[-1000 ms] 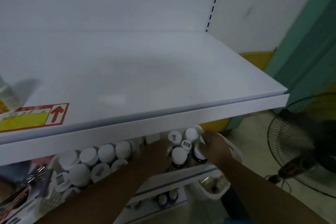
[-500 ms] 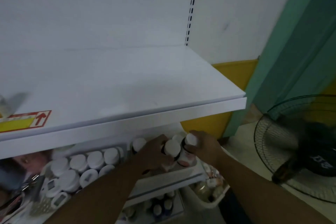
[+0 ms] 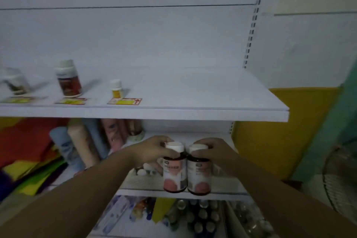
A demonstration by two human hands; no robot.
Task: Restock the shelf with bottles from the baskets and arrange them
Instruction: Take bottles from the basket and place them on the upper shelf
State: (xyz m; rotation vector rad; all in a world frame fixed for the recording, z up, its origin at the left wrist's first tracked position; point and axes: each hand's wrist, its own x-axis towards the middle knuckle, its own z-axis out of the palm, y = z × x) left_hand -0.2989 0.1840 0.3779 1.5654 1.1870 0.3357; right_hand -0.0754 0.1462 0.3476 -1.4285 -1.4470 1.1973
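Two dark bottles with white caps and pink-and-white labels hang side by side below the white upper shelf. My left hand grips the left bottle near its cap. My right hand grips the right bottle the same way. The two bottles touch each other. On the upper shelf at the left stand a brown-labelled bottle, a small yellow bottle and a blurred white bottle, each behind a red-and-yellow price tag.
The right part of the upper shelf is bare. Under it, rolled tubes and coloured cloths fill the left. A lower shelf lies behind the held bottles. Several capped bottles show below. A fan stands at right.
Both hands have lifted a bottle each from the lower level, up and clear, held upright together. The view has tilted up, so more of the upper shelf and its bottles show.
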